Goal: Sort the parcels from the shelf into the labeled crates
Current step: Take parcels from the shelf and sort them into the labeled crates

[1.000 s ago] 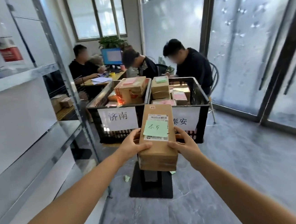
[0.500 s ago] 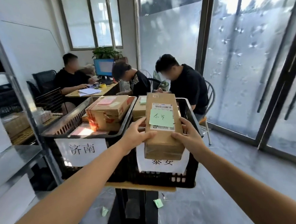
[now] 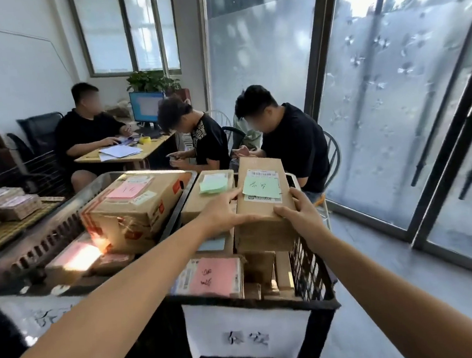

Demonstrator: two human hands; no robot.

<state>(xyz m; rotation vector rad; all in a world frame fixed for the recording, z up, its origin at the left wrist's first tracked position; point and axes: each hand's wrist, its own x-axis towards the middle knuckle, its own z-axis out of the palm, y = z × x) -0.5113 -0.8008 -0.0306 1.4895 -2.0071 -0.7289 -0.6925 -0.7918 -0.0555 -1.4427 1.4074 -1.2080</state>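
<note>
A brown cardboard parcel [image 3: 263,205] with a green note on top sits over the right black crate [image 3: 310,272], which bears a white paper label on its front. My left hand [image 3: 221,213] holds the parcel's left edge, thumb across its near top. My right hand [image 3: 301,213] grips its right near corner. Inside that crate lie a parcel with a pink note [image 3: 212,276] and another with a green note [image 3: 210,193]. The left crate [image 3: 42,246] holds a large taped box [image 3: 134,209] with a pink note.
Three seated people work at a desk [image 3: 129,156] behind the crates. Small parcels [image 3: 9,205] lie on a shelf at the left. Glass doors [image 3: 412,110] run along the right, with grey floor beside the crates.
I have walked up to the crates. The parcel has gone from in front of the crates to over the right crate, lower and among its parcels. Both hands still hold it.
</note>
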